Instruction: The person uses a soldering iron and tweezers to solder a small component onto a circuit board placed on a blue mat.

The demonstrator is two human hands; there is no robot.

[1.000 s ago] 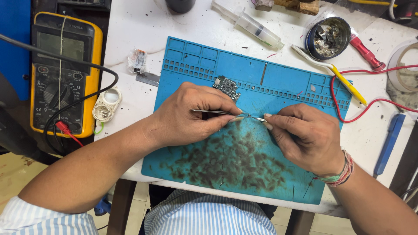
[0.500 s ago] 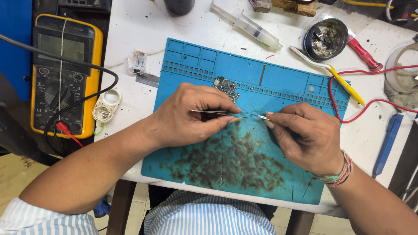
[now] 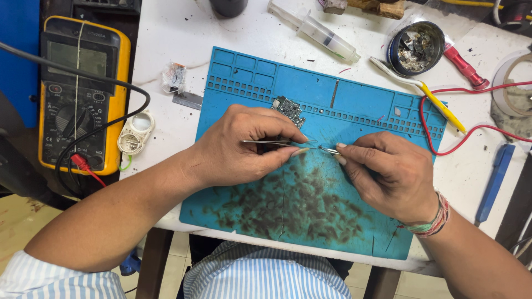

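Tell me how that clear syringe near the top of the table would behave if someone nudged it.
The clear syringe lies flat on the white table; its round barrel would probably roll sideways. It looks like thin plastic, so likely light and stiff. The smooth surface may be a little slippery to pinch.

Tiny part btwn hands too small to ID; tape roll cut by right edge.

A white table is seen, speckled with dark specks. On it are laid a stained blue work mat, a clear syringe, a round tin of scrap, a yellow-handled tool, a looping red wire, a blue pry tool and a small white round case.
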